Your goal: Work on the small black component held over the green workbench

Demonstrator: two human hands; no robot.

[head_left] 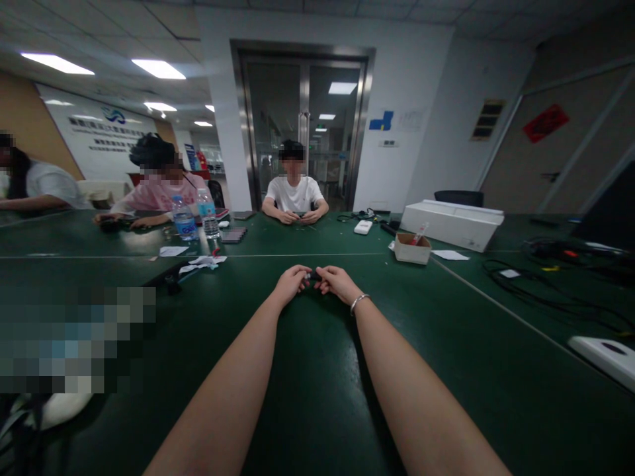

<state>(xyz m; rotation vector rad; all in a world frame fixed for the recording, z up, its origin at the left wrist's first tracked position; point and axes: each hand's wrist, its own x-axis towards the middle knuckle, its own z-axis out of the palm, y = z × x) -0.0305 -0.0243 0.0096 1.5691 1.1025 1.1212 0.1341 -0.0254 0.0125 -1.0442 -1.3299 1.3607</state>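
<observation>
My left hand (292, 285) and my right hand (338, 284) meet just above the green table (317, 370), straight ahead of me. Between their fingertips is a small black object with a pale, silvery end (312, 277). The silvery end is at my left fingers, and the black part runs to my right fingers. Both hands are closed in a pinch on it. It is too small and dim to tell its kind. A silver bracelet (359, 303) circles my right wrist.
Crumpled paper (203, 263) and water bottles (183, 218) stand ahead to the left. A small open box (413, 250), a white carton (452, 225) and black cables (536, 284) are to the right. A person (294, 195) sits opposite; two others sit at the left.
</observation>
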